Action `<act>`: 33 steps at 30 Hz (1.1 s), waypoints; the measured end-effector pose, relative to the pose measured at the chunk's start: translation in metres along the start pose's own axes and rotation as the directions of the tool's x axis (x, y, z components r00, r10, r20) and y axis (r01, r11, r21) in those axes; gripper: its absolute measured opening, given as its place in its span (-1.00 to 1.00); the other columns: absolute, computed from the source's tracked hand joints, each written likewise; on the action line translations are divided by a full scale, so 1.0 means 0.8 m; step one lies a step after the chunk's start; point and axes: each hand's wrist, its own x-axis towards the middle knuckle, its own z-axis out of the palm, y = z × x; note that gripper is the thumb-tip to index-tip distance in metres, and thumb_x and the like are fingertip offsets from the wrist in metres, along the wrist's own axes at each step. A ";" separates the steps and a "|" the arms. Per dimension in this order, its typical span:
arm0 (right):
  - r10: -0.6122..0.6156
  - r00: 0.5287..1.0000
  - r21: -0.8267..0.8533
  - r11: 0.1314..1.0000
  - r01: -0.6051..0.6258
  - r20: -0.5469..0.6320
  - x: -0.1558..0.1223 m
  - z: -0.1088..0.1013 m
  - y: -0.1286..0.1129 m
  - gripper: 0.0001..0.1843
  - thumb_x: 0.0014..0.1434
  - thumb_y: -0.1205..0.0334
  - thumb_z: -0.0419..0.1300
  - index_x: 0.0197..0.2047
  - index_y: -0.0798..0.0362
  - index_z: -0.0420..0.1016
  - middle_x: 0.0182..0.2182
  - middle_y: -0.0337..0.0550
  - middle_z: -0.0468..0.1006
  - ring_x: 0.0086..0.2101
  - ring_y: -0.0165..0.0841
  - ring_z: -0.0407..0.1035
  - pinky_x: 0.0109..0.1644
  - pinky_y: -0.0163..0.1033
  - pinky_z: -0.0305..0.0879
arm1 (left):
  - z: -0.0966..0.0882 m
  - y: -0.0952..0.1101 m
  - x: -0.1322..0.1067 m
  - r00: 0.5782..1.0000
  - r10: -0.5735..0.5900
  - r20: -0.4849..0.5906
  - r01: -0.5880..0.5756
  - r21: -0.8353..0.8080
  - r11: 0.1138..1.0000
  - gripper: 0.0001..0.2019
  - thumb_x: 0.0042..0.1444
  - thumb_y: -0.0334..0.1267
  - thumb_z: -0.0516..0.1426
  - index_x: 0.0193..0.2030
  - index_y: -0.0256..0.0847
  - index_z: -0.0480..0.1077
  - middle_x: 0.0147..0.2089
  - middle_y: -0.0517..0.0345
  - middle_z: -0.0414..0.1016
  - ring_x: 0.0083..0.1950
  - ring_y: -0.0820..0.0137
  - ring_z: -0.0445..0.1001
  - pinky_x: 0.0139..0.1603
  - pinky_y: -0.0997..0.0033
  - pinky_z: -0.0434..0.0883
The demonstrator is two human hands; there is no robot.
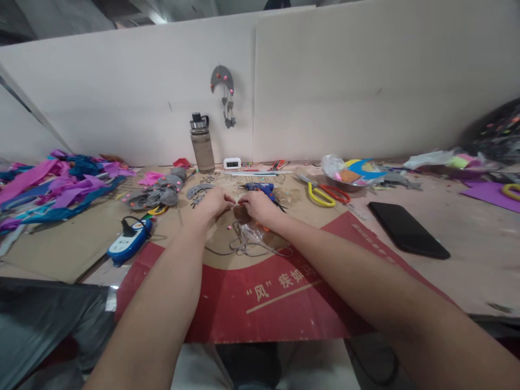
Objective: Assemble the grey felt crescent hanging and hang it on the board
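Observation:
My left hand (218,202) and my right hand (260,207) come together over the middle of the cardboard, fingertips almost meeting. The fingers of both are closed in a pinch; whatever lies between them is too small to tell. Just under my right fingers shows a small brown piece (242,214). A clear plastic bag (253,233) lies below it, with a loop of thin grey cord (244,250) in front. Behind my right hand is a blue glue gun (260,188). Small grey felt pieces (199,190) lie beyond my left hand.
Yellow-handled scissors (320,196) and a black phone (407,229) lie to the right. A blue-and-white power strip (129,241) and grey felt pieces with pink dots (156,192) are left. A bottle (202,146) stands behind, near a hanging grey moon ornament (222,78).

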 end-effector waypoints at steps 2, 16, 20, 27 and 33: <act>0.015 1.000 0.014 1.000 -0.015 0.001 0.001 0.001 0.000 -0.64 0.12 0.46 0.05 -0.11 0.12 0.61 -0.19 0.03 0.62 -0.16 -0.27 0.46 -0.06 -0.31 0.26 | 0.000 0.001 0.000 0.999 -0.040 -0.031 0.041 0.046 0.998 -0.80 -0.15 -0.45 0.19 -0.34 -0.24 0.58 -0.42 0.09 0.57 -0.39 0.37 0.44 -0.35 0.44 0.32; -0.096 0.972 0.109 0.987 0.121 -0.212 -0.003 0.002 0.003 -0.66 0.10 0.49 0.04 -0.15 0.19 0.58 -0.23 0.03 0.57 -0.19 -0.30 0.39 -0.06 -0.29 0.24 | -0.008 0.011 -0.001 0.997 -0.063 -0.053 0.068 0.099 0.993 -0.87 -0.22 -0.41 0.25 -0.43 -0.25 0.55 -0.47 0.12 0.53 -0.42 0.41 0.41 -0.39 0.47 0.29; -0.065 0.966 0.142 0.984 0.103 -0.251 -0.003 0.001 0.006 -0.72 0.16 0.43 0.03 -0.20 0.17 0.57 -0.26 0.01 0.56 -0.22 -0.31 0.39 -0.08 -0.27 0.24 | -0.008 0.009 0.000 0.996 -0.071 -0.056 0.076 0.093 0.993 -0.93 -0.20 -0.38 0.26 -0.48 -0.26 0.55 -0.54 0.14 0.49 -0.49 0.44 0.36 -0.44 0.47 0.24; 0.012 0.975 0.189 0.982 0.030 -0.221 -0.004 -0.003 0.007 -0.64 0.10 0.56 -0.02 -0.20 0.18 0.56 -0.29 -0.04 0.59 -0.26 -0.34 0.42 -0.14 -0.31 0.27 | -0.005 0.013 -0.005 0.990 -0.141 -0.023 0.142 0.016 0.990 -0.87 -0.11 -0.45 0.20 -0.38 -0.31 0.57 -0.62 0.17 0.42 -0.62 0.53 0.24 -0.56 0.52 0.17; -0.005 0.964 0.195 0.979 0.059 -0.266 -0.005 -0.005 0.005 -0.65 0.14 0.52 -0.04 -0.22 0.17 0.56 -0.27 -0.05 0.60 -0.25 -0.34 0.42 -0.10 -0.28 0.28 | -0.001 0.011 -0.001 0.986 -0.167 -0.018 0.167 -0.027 0.986 -0.80 -0.06 -0.53 0.17 -0.28 -0.35 0.56 -0.47 0.06 0.54 -0.52 0.47 0.36 -0.45 0.48 0.28</act>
